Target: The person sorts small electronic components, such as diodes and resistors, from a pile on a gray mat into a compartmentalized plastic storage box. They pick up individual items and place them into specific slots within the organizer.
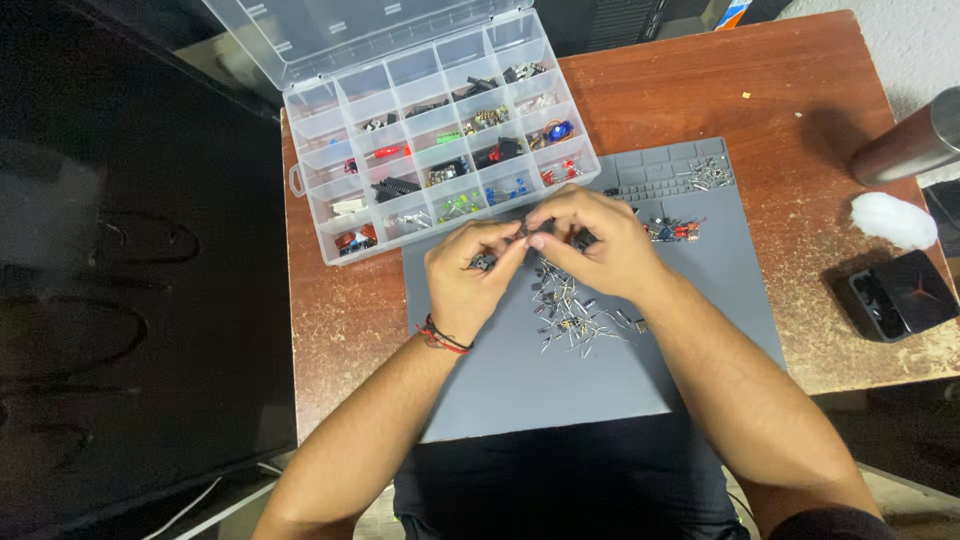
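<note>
Both hands meet over the mat — my left hand pinches a small dark part, my right hand pinches another just above it; loose parts lie beneath.

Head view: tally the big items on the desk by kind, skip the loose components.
Clear compartment organizer box: 1
Grey work mat: 1
White cotton wad: 1
Black case with red mark: 1
Metal cylinder: 1
Total: 5
</note>
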